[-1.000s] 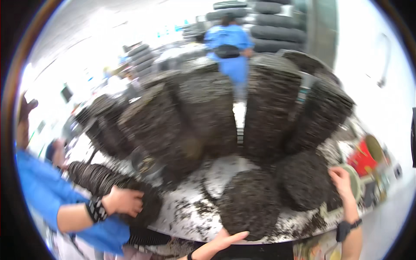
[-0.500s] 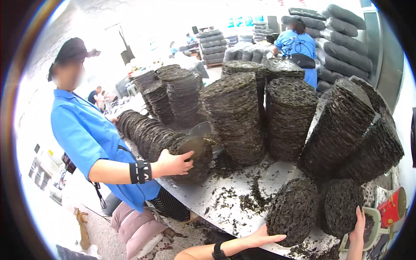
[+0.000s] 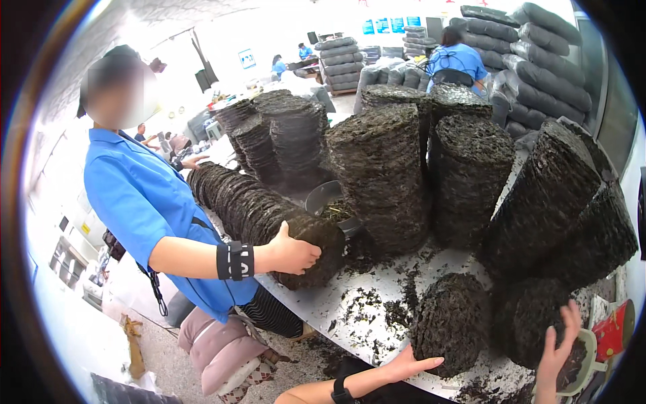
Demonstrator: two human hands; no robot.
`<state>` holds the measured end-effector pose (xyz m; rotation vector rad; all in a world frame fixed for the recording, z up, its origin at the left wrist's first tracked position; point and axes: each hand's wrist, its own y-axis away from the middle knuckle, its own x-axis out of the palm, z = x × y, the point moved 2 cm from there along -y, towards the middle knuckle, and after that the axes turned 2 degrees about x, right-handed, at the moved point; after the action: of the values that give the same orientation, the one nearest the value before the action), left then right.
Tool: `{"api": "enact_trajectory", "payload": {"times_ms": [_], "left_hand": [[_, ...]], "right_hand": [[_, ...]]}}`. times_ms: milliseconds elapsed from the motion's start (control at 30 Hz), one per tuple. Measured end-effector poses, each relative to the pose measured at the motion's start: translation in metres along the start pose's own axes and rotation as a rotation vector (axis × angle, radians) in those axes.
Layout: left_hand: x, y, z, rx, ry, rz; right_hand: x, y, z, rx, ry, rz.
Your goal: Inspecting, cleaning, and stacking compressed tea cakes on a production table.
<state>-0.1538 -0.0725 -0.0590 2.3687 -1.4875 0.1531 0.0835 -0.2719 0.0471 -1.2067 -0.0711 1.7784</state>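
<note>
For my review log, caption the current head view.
Left hand against one dark round stack, right hand beside another, a co-worker's hand on a sideways stack.

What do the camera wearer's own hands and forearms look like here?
Both the left hand and right hand are bare, without gloves. A plain black band circles the left wrist, and no sleeve shows on that forearm. The right arm is cut off by the lower edge; nothing worn shows on it.

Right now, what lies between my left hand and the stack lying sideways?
In the head view, dark flakes scattered over the pale tabletop lie between your left hand and that stack.
</note>
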Motion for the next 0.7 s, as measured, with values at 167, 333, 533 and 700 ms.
{"api": "enact_trajectory", "payload": {"times_ms": [167,333,533,700], "left_hand": [[0.003,0.005,-0.003,0.012,0.049,-0.004],[0.003,0.003,0.008,-0.032,0.019,-0.089],[0.005,0.011,0.000,-0.023,0.015,-0.076],[0.005,0.009,0.003,0.072,0.077,-0.063]], "right_hand": [[0.001,-0.017,0.131,-0.334,-0.949,0.668],[0.015,0.003,0.223,-0.023,-2.212,1.498],[0.015,0.021,0.258,0.179,-2.548,1.540],[0.047,0.037,0.281,-0.277,-2.792,1.480]]}}
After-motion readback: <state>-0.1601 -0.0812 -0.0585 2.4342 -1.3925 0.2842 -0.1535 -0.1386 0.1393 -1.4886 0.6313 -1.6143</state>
